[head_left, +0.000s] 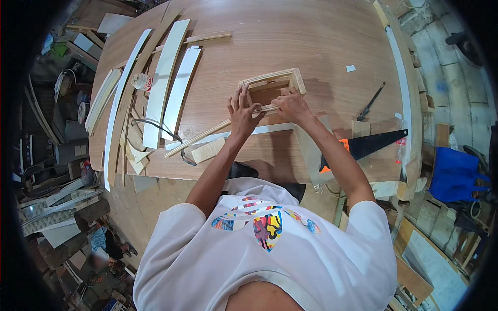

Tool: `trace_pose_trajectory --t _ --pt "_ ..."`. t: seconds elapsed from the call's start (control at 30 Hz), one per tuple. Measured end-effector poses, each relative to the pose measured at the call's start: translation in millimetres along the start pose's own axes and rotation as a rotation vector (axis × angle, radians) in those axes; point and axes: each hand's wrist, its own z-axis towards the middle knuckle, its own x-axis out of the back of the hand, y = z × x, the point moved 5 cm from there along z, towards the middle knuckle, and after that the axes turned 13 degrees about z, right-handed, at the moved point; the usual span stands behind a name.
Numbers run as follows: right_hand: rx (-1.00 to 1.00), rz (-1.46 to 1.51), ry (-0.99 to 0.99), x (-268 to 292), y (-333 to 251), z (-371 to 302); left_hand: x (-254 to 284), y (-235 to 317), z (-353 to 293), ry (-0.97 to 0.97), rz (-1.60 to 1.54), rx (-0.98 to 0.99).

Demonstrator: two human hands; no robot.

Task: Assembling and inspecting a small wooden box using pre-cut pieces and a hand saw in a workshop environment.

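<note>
A small open wooden frame lies on the brown plywood table. My left hand and my right hand both press a long thin wooden strip against the frame's near side. The strip runs from the frame down to the left. Fingers of both hands curl around the strip's end at the frame. Beneath the strip lies a white flat strip.
Long white boards and wooden slats lie at the table's left. A small wood block sits near the strip. A handsaw with an orange handle and a dark tool lie at the right. A white bottle lies at the left.
</note>
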Motion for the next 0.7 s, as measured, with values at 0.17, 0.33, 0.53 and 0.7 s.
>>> trace_pose_trajectory --t 0.17,0.33,0.53,0.7 --pt "-0.06 -0.039 -0.148 -9 3 1 1 1 0 0.008 0.015 -0.006" --pt "0.035 -0.112 -0.065 -9 -4 0 2 1 0 0.011 0.018 0.001" --pt "0.075 -0.097 0.012 -7 -6 -2 2 2 1 0.006 0.016 0.001" --pt "-0.047 -0.081 -0.122 -6 -4 7 2 -1 -1 0.01 0.008 0.003"
